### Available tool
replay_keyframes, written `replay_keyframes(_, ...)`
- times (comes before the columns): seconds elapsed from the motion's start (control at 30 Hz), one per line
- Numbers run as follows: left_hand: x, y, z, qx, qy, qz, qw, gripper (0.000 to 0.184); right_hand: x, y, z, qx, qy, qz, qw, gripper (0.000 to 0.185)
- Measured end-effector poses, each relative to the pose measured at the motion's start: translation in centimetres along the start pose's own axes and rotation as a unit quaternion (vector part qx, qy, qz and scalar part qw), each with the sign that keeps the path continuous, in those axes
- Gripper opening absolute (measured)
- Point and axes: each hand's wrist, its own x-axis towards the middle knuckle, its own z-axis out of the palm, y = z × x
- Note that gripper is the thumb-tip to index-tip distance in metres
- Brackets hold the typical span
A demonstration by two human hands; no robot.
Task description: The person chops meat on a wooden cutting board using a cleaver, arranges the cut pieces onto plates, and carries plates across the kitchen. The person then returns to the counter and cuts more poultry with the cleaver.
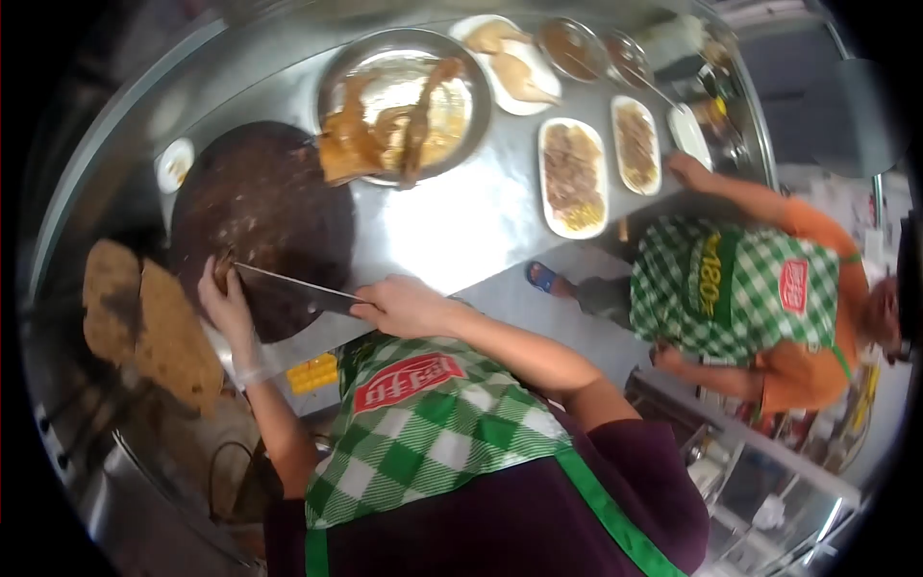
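Note:
My right hand (399,306) is closed round the handle of a cleaver (306,289), whose blade reaches left over the round dark chopping block (264,207). Near the blade's tip, my left hand (228,298) pinches a small brown piece of food (224,263) at the block's lower left edge. It looks like meat, but it is too small to be sure. Beyond the block, a large round metal tray (478,125) holds brown cooked poultry pieces (351,135), one overhanging its near rim.
A white plate (471,27) carries pale poultry pieces. Right of it are oval dishes of sliced meat (574,165) and metal bowls (574,48). A co-worker (735,279) stands at right, one hand near a small white dish (688,137). Brown boards (154,322) lie at left.

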Motion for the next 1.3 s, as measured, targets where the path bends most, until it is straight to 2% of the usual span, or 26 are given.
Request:
replay_keyframes(0.07, 0.2, 1.0, 0.5, 0.101, 0.068, 0.088, 0.989, 0.036, -0.3, 0.4, -1.7, 0.103, -0.012, 0.07, 0.992, 0.027)
replay_keyframes(0.2, -1.6, 4.2, 0.5, 0.073, -0.134, 0.213, 0.965, 0.046, -1.8, 1.6, -3.2, 0.233, -0.001, 0.202, 0.951, 0.028)
replay_keyframes(0.3, -0.6, 2.7, 0.9, 0.097, -0.243, 0.218, 0.94, 0.052, -3.7, 2.6, -4.3, 0.257, 0.05, 0.2, 0.944, 0.028)
replay_keyframes(0.4, -0.1, 4.4, -0.6, 0.072, -0.291, 0.167, 0.939, 0.058, -6.3, 3.4, -4.5, 0.272, 0.078, 0.226, 0.932, 0.028)
replay_keyframes(0.47, 1.5, 3.2, -0.1, 0.141, -0.307, 0.243, 0.909, 0.062, -7.8, 3.8, -4.0, 0.287, 0.118, 0.225, 0.924, 0.027)
replay_keyframes(0.5, 2.6, 4.0, -0.4, 0.116, -0.328, 0.26, 0.901, 0.064, -8.6, 3.5, -4.4, 0.311, 0.13, 0.186, 0.923, 0.027)
replay_keyframes(0.53, 3.2, 4.6, -0.7, 0.124, -0.338, 0.272, 0.892, 0.054, -9.1, 3.6, -4.2, 0.323, 0.143, 0.183, 0.918, 0.026)
replay_keyframes(0.6, 3.5, 5.6, -0.9, 0.071, -0.377, 0.227, 0.895, 0.036, -9.9, 5.2, -3.3, 0.33, 0.139, 0.199, 0.912, 0.025)
replay_keyframes(0.67, 2.7, 3.7, -0.3, 0.069, -0.38, 0.243, 0.89, 0.026, -11.6, 4.4, -3.4, 0.36, 0.166, 0.206, 0.895, 0.025)
replay_keyframes(0.7, 2.5, 3.0, 0.3, 0.066, -0.362, 0.251, 0.895, 0.022, -12.1, 4.2, -4.0, 0.361, 0.178, 0.199, 0.894, 0.026)
replay_keyframes(0.73, 1.8, 2.3, 0.8, 0.0, -0.327, 0.218, 0.92, 0.017, -12.1, 3.9, -4.7, 0.362, 0.188, 0.183, 0.895, 0.026)
replay_keyframes(0.8, 1.2, 1.2, 1.0, 0.017, -0.278, 0.24, 0.93, 0.014, -13.2, 4.4, -5.2, 0.371, 0.197, 0.186, 0.888, 0.026)
replay_keyframes(0.87, -0.4, 2.6, 0.7, -0.119, -0.255, 0.01, 0.959, 0.015, -14.5, 5.0, -5.7, 0.386, 0.209, 0.191, 0.878, 0.025)
replay_keyframes(0.9, -0.4, 1.6, 1.2, -0.213, -0.25, -0.075, 0.942, 0.021, -15.3, 6.0, -6.0, 0.391, 0.211, 0.182, 0.878, 0.026)
replay_keyframes(1.0, -1.5, 10.3, 1.8, -0.339, -0.177, -0.234, 0.894, 0.026, -18.4, 7.5, -8.6, 0.42, 0.239, 0.181, 0.857, 0.027)
replay_keyframes(1.07, -2.2, 16.0, 4.8, -0.339, -0.206, -0.191, 0.898, 0.032, -20.7, 9.5, -10.1, 0.437, 0.261, 0.201, 0.837, 0.026)
replay_keyframes(1.13, -2.9, 24.8, 7.6, -0.35, -0.279, -0.195, 0.873, 0.04, -23.7, 10.8, -12.5, 0.445, 0.281, 0.203, 0.826, 0.025)
replay_keyframes(1.2, -3.8, 34.3, 10.2, -0.273, -0.365, -0.201, 0.867, 0.043, -27.2, 12.1, -14.8, 0.425, 0.313, 0.205, 0.824, 0.024)
replay_keyframes(1.23, -3.9, 35.8, 13.9, -0.301, -0.41, -0.126, 0.852, 0.041, -29.0, 13.5, -15.3, 0.417, 0.332, 0.215, 0.818, 0.023)
replay_keyframes(1.3, -4.5, 39.8, 21.7, -0.374, -0.484, -0.092, 0.786, 0.038, -32.4, 16.0, -16.3, 0.419, 0.368, 0.219, 0.801, 0.022)
